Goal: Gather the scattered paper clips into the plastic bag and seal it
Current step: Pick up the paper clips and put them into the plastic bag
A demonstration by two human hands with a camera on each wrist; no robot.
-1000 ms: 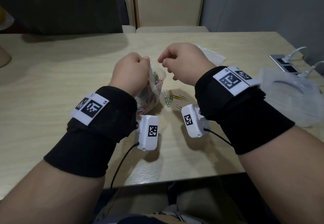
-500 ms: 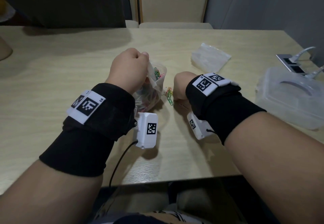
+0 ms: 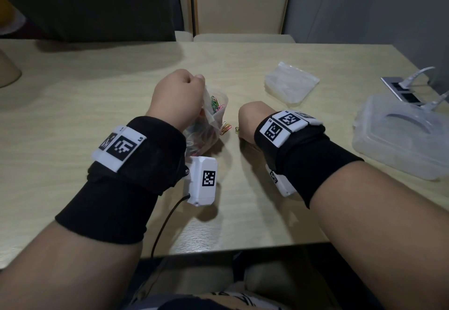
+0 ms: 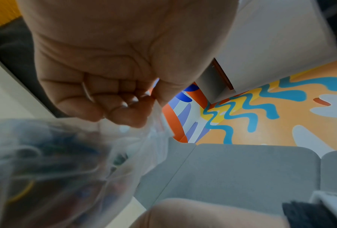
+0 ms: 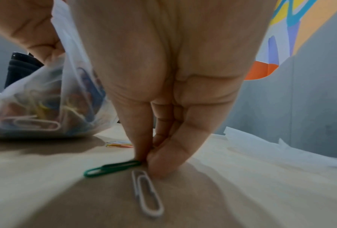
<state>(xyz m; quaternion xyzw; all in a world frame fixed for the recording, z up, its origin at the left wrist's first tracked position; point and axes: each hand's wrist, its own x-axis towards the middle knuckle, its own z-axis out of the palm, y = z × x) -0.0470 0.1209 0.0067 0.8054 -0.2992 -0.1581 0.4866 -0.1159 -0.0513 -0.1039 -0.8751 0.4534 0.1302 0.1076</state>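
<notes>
Fingertips [image 5: 159, 168] of right hand [image 3: 247, 120] down on the table [image 3: 73, 105], thumb and index pressed together at the end of a green paper clip [image 5: 113, 168], pinching it; other fingers tucked in behind. White paper clip [image 5: 147, 192] lies flat just beside the index tip, touching or nearly, can't tell which. Few more coloured clips [image 5: 119, 145] lie on the wood further back, between the right hand and the bag; head view shows them as a small pink/yellow cluster [image 3: 226, 128] at the bag's side.

Left hand [image 3: 178, 100] curled into a fist, fingers [image 4: 124, 106] and thumb pinching the top edge of the plastic bag [image 3: 211, 125]. Bag is translucent, mouth held open and up, bottom resting on the table, already bulging with mixed coloured clips inside [image 5: 40, 111]. Bag hangs below the left fist in the left wrist view [image 4: 56, 169], blurred there. Bag sits just left of the right hand, not touching it as far as head view shows.

Both wrists wear black bands with white marker blocks [image 3: 121, 149] and white camera units [image 3: 202, 181]; cable runs off the left one toward the table edge.

Elsewhere on table: a second empty clear bag [image 3: 291, 83] lying flat beyond the right hand, well apart from the first; a frosted plastic container [image 3: 401, 139] at the right edge; a grey socket plate with white cables [image 3: 408, 88] behind it. Chair backs [image 3: 240, 1] beyond the far table edge
</notes>
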